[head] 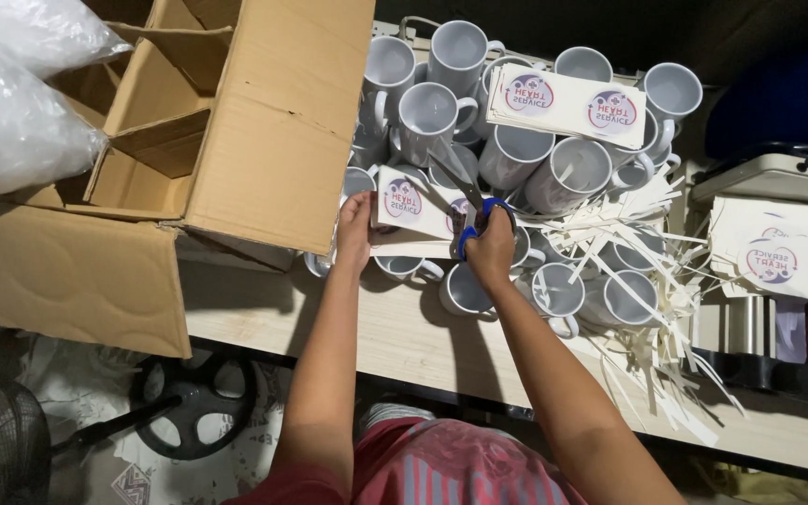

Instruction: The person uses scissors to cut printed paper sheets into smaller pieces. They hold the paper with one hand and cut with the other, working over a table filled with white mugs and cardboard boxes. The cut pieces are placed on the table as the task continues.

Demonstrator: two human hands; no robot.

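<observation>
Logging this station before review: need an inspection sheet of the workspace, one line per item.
Surface: pale wooden table, mostly covered toward the back.
Job's things: printed paper sheet held by the left hand; blue-handled scissors in the right hand, blades across the sheet.
Clutter: many white mugs, a stack of printed sheets resting on them, loose paper strips, open cardboard box, plastic bags.
Fingers: left grips the sheet's edge; right is through the scissor loops.
Cables: nothing seen.
Surroundings: more printed sheets at right, wheel-shaped base on the floor.
</observation>
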